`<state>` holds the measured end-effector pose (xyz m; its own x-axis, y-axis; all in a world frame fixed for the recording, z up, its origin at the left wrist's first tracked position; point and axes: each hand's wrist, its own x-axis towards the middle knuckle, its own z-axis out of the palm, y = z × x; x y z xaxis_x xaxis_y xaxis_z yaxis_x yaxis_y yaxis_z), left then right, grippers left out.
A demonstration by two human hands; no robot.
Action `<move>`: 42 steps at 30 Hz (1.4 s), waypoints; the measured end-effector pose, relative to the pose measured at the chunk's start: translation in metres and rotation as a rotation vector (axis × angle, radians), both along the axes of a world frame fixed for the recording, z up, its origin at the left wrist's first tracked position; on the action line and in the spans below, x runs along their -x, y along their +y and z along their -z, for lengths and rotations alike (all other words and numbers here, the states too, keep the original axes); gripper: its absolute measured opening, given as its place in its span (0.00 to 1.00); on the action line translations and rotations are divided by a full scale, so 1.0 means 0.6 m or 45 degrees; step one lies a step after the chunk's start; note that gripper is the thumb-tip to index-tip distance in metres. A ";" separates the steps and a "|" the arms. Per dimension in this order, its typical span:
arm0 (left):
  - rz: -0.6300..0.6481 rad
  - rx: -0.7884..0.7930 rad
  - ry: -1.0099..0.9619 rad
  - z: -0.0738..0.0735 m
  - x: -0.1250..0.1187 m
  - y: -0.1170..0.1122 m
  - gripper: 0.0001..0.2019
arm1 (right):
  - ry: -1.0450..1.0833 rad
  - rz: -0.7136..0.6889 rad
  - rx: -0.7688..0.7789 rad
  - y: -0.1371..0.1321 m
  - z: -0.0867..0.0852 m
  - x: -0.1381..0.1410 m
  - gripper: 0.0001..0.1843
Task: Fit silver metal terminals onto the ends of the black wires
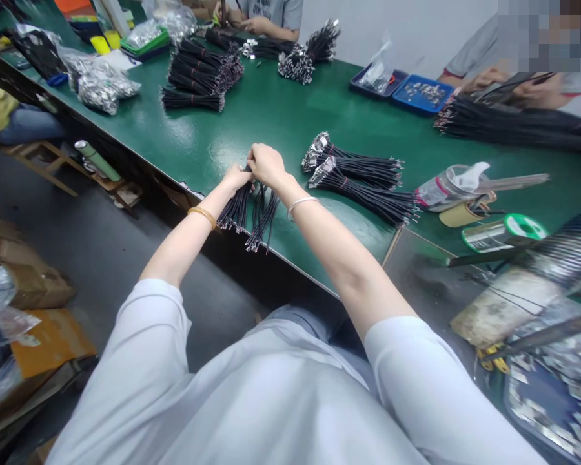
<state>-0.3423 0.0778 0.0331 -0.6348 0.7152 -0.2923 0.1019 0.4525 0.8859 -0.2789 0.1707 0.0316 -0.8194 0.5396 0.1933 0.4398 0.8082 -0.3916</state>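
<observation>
Both my hands are closed on a bundle of short black wires [252, 213] held above the near edge of the green table [271, 116]. My left hand [235, 177] grips the bundle's left part, and my right hand [266, 164] pinches its top beside it. The wires' loose ends hang down toward me past the table edge. Two finished bundles of black wires with metal connectors [356, 177] lie on the table just right of my right hand.
Stacked wire bundles [201, 74] and bags of metal parts [99, 84] lie at the far left. Blue trays [419, 93] sit at the back, where other people work. A solder spool [506, 232], tape rolls [465, 213] and a tray of connectors [552, 381] are at right.
</observation>
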 end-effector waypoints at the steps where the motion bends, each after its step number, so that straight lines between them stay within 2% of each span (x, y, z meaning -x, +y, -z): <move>1: -0.006 -0.017 0.003 0.002 -0.001 0.000 0.14 | 0.003 0.028 -0.007 -0.001 0.003 0.003 0.15; 4: -0.023 -0.055 -0.009 0.006 -0.004 -0.001 0.13 | -0.045 0.123 -0.015 -0.001 0.010 0.010 0.16; 10: -0.006 -0.038 -0.052 0.018 -0.003 0.003 0.10 | -0.095 0.184 0.010 0.009 0.015 0.011 0.09; 13: 0.026 -0.028 -0.057 0.026 -0.002 0.008 0.11 | -0.071 0.180 0.059 0.020 0.017 0.013 0.04; 16: 0.038 -0.003 -0.013 0.032 0.000 0.012 0.11 | 0.000 0.118 0.091 0.025 0.019 0.014 0.05; 21: 0.092 0.000 0.089 0.035 0.004 0.015 0.10 | -0.025 0.103 0.068 0.002 0.010 -0.004 0.02; 25: 0.111 0.003 0.132 0.032 0.003 0.010 0.11 | -0.006 0.114 0.100 -0.019 -0.001 -0.029 0.04; 30: 0.138 0.042 0.113 0.015 -0.005 0.003 0.13 | 0.060 0.056 0.228 -0.023 -0.012 -0.042 0.09; 35: 0.212 0.047 0.213 -0.020 -0.001 -0.006 0.14 | 0.147 0.072 0.385 -0.034 -0.038 -0.048 0.09; 37: 0.284 0.038 0.289 -0.036 0.006 -0.015 0.16 | 0.144 0.102 0.308 -0.040 -0.057 -0.055 0.11; 40: 0.304 0.029 0.368 -0.060 0.014 -0.032 0.18 | 0.131 0.164 0.124 -0.048 -0.090 -0.069 0.15; 42: 0.328 0.022 0.414 -0.077 0.015 -0.045 0.18 | 0.140 0.163 0.085 -0.054 -0.111 -0.079 0.18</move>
<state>-0.3511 0.0508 0.0790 -0.4973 0.8594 -0.1194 0.4869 0.3903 0.7814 -0.2318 0.1385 0.0982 -0.7189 0.6530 0.2383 0.4892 0.7188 -0.4940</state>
